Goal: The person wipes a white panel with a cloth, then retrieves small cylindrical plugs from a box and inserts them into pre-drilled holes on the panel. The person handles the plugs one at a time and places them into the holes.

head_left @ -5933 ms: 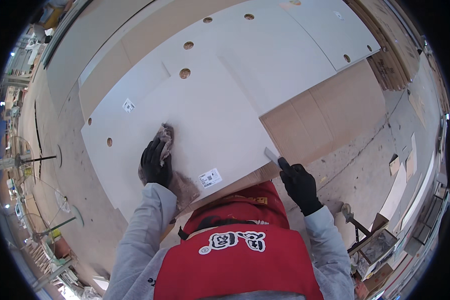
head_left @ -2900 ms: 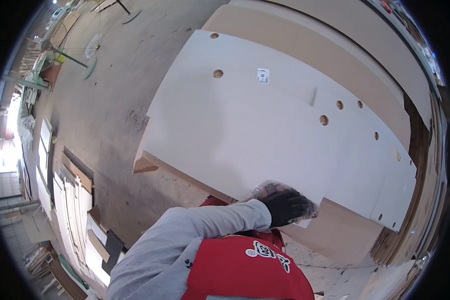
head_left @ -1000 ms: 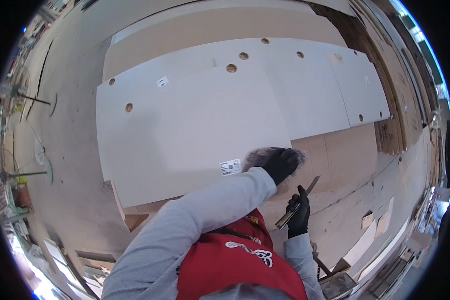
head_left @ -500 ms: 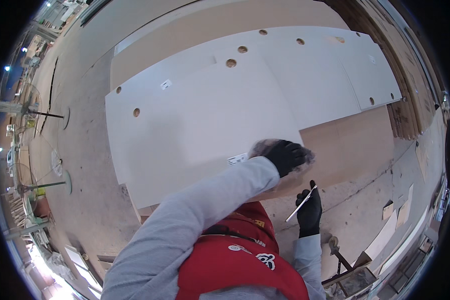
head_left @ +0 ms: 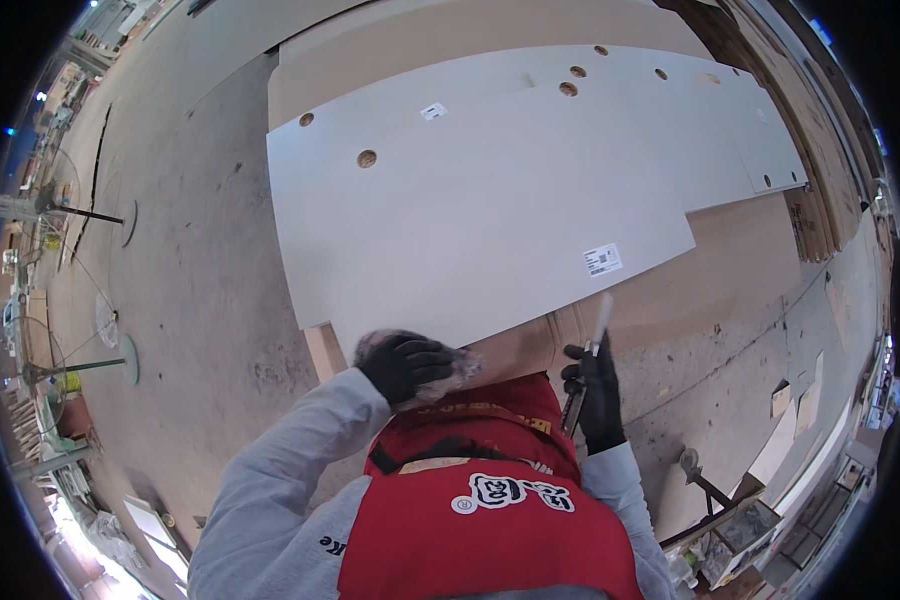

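Note:
My left hand (head_left: 417, 366), in a black glove, presses on a crumpled greyish wad (head_left: 382, 345), thin film or cloth, at the near left edge of a white panel (head_left: 490, 210). Its fingers curl over the wad. Several round holes run along the panel's far side, and a printed label (head_left: 602, 260) sticks near its front edge. Just off that edge, my black-gloved right hand (head_left: 600, 392) is closed round a slim knife-like tool (head_left: 603, 322). The pale, narrow end points away from me; the fingers partly hide the rest.
Beneath the white panel lies brown cardboard (head_left: 715, 255), jutting out at front right and at the back. Stacked brown boards (head_left: 820, 190) stand at the far right. Two stand fans (head_left: 90, 366) are on the concrete floor at left. A small cart (head_left: 735, 540) stands at lower right.
My left hand has moved left and toward me with the wad, from the panel's front middle to its near left corner. My right hand has turned the knife-like tool to point away.

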{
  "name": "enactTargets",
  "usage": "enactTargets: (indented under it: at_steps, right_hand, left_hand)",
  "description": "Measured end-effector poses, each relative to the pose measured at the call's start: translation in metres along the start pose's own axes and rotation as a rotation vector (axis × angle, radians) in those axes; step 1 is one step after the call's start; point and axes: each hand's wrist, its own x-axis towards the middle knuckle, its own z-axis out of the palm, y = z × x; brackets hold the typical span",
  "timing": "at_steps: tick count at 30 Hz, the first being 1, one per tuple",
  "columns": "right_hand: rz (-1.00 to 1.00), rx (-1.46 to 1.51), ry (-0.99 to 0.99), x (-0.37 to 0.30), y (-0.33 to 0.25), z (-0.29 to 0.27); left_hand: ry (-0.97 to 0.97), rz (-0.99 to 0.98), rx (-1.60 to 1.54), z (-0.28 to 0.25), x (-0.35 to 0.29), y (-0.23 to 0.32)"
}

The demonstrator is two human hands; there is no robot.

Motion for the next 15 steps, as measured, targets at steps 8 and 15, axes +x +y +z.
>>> enactTargets:
  at_steps: [8,15]
  right_hand:
    - [-0.526,-1.295,0.000,-0.015,0.044,0.055]
    - [-0.596,-1.225,0.331,0.008,0.024,0.024]
  left_hand:
    - [0.545,-0.647,-0.059,-0.027,0.015,-0.028]
    - [0.339,-0.589,0.298,-0.012,0.083,-0.030]
